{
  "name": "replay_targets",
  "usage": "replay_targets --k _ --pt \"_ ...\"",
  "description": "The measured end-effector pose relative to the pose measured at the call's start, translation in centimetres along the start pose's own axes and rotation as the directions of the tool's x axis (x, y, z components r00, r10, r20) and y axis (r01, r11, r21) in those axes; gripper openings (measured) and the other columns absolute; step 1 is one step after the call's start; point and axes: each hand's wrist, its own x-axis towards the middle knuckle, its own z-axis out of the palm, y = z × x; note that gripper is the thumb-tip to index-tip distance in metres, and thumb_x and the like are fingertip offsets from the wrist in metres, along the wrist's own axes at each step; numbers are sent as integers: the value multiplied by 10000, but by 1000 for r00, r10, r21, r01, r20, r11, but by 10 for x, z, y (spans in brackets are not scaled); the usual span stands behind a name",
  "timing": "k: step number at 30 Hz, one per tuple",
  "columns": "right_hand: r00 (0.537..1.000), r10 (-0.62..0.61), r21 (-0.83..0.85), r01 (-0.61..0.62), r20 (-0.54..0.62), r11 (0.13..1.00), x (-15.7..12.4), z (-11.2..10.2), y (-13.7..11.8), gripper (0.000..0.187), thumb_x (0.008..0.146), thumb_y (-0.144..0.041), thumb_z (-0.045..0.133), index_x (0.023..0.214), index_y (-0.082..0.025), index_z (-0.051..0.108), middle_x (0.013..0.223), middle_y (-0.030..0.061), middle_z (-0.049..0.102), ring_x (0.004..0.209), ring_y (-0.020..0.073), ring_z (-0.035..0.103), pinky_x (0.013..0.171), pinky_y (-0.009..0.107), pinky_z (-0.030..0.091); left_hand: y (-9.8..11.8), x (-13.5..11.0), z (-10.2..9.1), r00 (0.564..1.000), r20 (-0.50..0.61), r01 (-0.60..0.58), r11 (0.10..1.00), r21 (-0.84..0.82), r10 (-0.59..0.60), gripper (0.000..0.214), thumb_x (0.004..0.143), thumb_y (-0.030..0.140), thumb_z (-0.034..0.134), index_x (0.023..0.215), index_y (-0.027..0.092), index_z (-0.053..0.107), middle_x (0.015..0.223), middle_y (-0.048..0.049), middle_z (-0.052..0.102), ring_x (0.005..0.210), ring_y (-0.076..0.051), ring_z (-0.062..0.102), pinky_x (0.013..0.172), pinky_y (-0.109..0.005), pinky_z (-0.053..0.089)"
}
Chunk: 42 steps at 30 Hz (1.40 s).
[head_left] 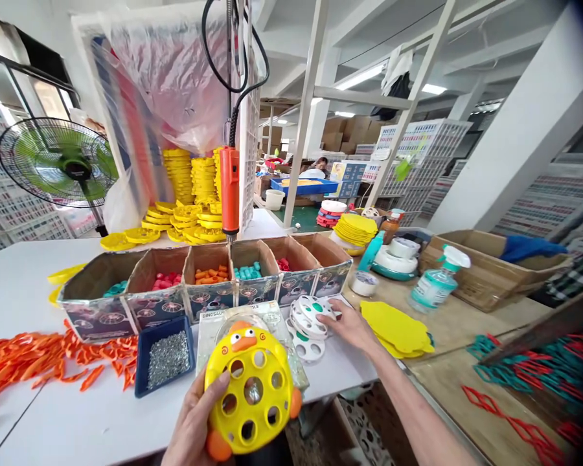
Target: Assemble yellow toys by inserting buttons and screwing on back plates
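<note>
My left hand (194, 424) grips a round yellow duck-shaped toy shell (251, 388) with several holes, an orange beak and orange feet, held upright near the table's front edge. My right hand (352, 327) reaches to a stack of white round discs (309, 318) with green spots; its fingers close on the top disc. Yellow flat pieces (396, 329) lie just right of that hand.
A blue tray of small screws (167, 356) sits left of the toy. Behind it stand cardboard bins (208, 285) of coloured pegs, an orange hanging screwdriver (230, 191), stacked yellow shells (194, 194), orange pieces (34, 359), a spray bottle (437, 281) and a green fan (58, 162).
</note>
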Motion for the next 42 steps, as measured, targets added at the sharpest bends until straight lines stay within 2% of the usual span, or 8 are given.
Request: replay_targets --k 6,17,22,27,30,34,37,42 --pt "998 51 149 -46 -34 988 4 7 11 820 650 -513 819 1355 -180 566 1252 139 704 898 265 720 791 378 560 3 0 1 999 27 26 1000 -5 -26 840 746 205 848 1500 248 482 1179 -135 791 1070 -383 750 865 -438 643" --pt "998 27 386 -2 -59 922 -1 6 -2 747 621 -359 813 1298 -157 572 1132 129 733 898 261 728 775 382 599 4 -2 5 999 -5 39 999 4 -39 813 721 202 864 1458 220 520 1176 -159 785 1039 -402 759 866 -478 640" --pt "989 -28 444 89 -143 892 -11 -6 -14 712 653 -376 772 1307 -182 569 1235 131 691 942 257 709 751 364 596 3 1 4 998 -25 54 998 21 -53 801 721 206 859 1452 229 532 1171 -156 786 1038 -404 759 852 -479 644" --pt "983 -66 488 143 -172 861 -27 -21 -33 712 707 -429 748 1349 -177 573 1005 82 754 857 241 706 751 364 590 2 3 2 998 -3 56 998 14 -56 809 737 225 857 1469 240 512 1170 -145 790 1040 -383 762 881 -460 633" --pt "984 -104 509 164 -145 845 -42 -36 -53 731 742 -467 759 1378 -157 578 909 71 763 851 243 712 757 360 593 3 2 0 998 -4 59 998 8 -59 843 721 227 877 1478 238 504 1160 -141 794 1022 -381 767 882 -465 630" --pt "978 -207 556 171 2 813 -75 -64 -88 715 779 -507 773 1399 -196 600 1039 91 774 913 252 731 774 365 617 6 3 -5 999 34 28 1000 14 -29 796 745 263 874 1462 241 531 1167 -135 794 1021 -366 768 897 -451 621" --pt "911 -345 542 178 225 822 -101 -80 -118 659 833 -465 760 1432 -253 586 1108 76 767 937 246 735 795 360 630 8 5 -8 986 164 3 1000 14 -5 688 798 351 842 1422 230 579 1177 -141 787 1046 -345 758 896 -414 612" --pt "728 -535 330 425 429 843 -129 -75 -166 365 903 -375 687 1265 -367 727 1142 19 786 1015 246 738 920 352 598 10 8 -10 931 363 -72 995 71 41 511 838 428 804 1268 180 682 1140 -144 787 998 -302 758 795 -313 597"
